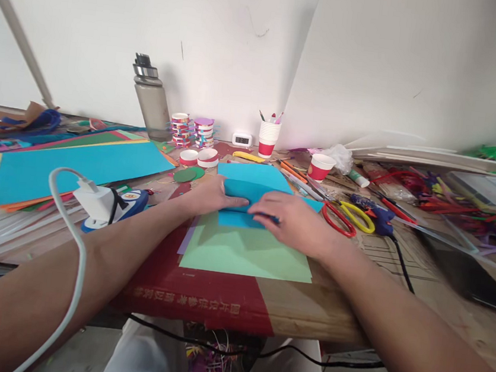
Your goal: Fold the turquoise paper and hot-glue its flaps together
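- Two pale trouser legs (148, 354) show below the worktop, crossed by a black cable (290, 347).
- Along the near edge lies red-printed cardboard (198, 306).
- On it rests a pale green sheet (244, 254), with a lilac sheet (185, 243) peeking out at its left.
- The blue paper (256, 175) lies partly over the green sheet, straight ahead of the person, bent into a shaded fold between the hands.
- The left hand (211, 197) sets its thumb along that fold, its other fingers mostly hidden; the right hand (293, 221) has bent fingers, their tips on the paper near the left thumb. Whether either one pinches the sheet, I cannot tell.
- Left of the left forearm sits a white plug (94, 199); beyond it, a blue sheet (84, 170) tops a stack of coloured paper.
- Right of the right hand are a red scissor handle (337, 228) and a blue glue gun (376, 217).
- Farther back, green discs (185, 175) lie near two paper-cup rings (208, 158); a paper cup (320, 169) stands to the right.
- Farthest, before the white wall (230, 29), stand a grey bottle (152, 102), a digital clock (242, 140) and stacked cups (268, 142) holding pens.
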The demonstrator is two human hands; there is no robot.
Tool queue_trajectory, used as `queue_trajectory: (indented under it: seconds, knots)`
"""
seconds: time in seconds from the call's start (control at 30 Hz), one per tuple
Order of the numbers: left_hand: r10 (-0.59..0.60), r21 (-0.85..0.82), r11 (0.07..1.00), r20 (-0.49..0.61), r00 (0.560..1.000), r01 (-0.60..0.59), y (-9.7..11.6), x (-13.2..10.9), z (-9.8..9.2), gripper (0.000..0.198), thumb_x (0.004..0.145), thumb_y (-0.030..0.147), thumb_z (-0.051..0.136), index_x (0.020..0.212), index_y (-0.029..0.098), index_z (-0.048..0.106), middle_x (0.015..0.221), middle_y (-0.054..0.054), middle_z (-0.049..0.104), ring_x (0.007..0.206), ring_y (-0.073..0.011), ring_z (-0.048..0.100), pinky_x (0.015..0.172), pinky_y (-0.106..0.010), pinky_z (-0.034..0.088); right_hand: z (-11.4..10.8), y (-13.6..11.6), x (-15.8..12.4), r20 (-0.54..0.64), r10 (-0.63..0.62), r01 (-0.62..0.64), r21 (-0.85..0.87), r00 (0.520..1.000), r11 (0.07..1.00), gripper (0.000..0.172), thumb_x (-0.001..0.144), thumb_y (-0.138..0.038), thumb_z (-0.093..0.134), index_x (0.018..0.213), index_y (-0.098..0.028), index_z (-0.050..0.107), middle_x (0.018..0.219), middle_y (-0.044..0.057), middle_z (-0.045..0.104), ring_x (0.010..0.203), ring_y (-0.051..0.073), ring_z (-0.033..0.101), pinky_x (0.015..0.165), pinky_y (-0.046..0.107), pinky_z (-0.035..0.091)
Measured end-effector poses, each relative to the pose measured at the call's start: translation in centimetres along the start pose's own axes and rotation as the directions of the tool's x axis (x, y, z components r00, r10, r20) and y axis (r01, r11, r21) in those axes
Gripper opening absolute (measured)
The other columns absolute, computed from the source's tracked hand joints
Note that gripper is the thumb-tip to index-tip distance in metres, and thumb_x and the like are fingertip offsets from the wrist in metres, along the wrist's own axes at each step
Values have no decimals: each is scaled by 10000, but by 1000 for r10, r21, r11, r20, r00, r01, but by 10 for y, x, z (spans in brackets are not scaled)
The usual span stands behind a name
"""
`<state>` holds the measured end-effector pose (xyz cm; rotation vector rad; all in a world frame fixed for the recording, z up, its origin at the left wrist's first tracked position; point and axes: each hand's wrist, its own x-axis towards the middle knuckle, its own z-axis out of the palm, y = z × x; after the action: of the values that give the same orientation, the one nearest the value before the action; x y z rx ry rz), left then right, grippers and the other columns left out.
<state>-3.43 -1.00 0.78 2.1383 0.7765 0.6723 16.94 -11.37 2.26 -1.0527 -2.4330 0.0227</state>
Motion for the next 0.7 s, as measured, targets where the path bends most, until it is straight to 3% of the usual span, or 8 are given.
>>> queue_trajectory:
  seconds: [0.07,0.17,0.4,0.57,0.7]
  knots:
    - [44,-4,999,21,999,-44,0,0,-1,570,691,479,736,1163,167,662,1138,-75,697,1102,-290,608,992,-438,449,8,-4,0,155,-27,22,30,988,999,204,914,-257,541,1053,-194,676,1085,73,652,997,195,599,883,333,466]
    - [62,-66,996,4,998,-61,2,0,-2,569,695,435,744,1187,166,643,1201,-88,666,1127,-292,593,1008,-454,434,12,-10,-3,243,-4,-4,31,970,1000,265,874,-282,607,1109,-177,670,1179,104,611,1088,229,569,948,375,450]
    - [-56,-294,955,-86,995,28,7,-2,3,588,631,358,797,1171,179,651,1159,-84,685,1059,-311,624,923,-470,484,6,-12,-3,276,29,-52,77,961,996,275,896,-300,579,1116,-161,668,1145,109,630,1069,235,574,947,394,450]
    - [-52,-283,959,-87,995,25,5,-3,5,505,641,357,789,1102,177,689,1124,-78,701,1055,-311,626,935,-472,477,10,-12,-2,275,107,-113,7,955,994,495,907,-359,555,1356,-157,502,1188,133,584,1062,261,562,896,413,467]
    - [-41,-260,965,-99,994,14,3,-4,6,507,656,365,773,1115,168,684,1173,-86,681,1086,-322,612,930,-466,485,14,-14,-5,335,82,-74,-38,939,997,554,885,-451,561,1355,-161,513,1137,135,543,1056,275,527,912,438,452]
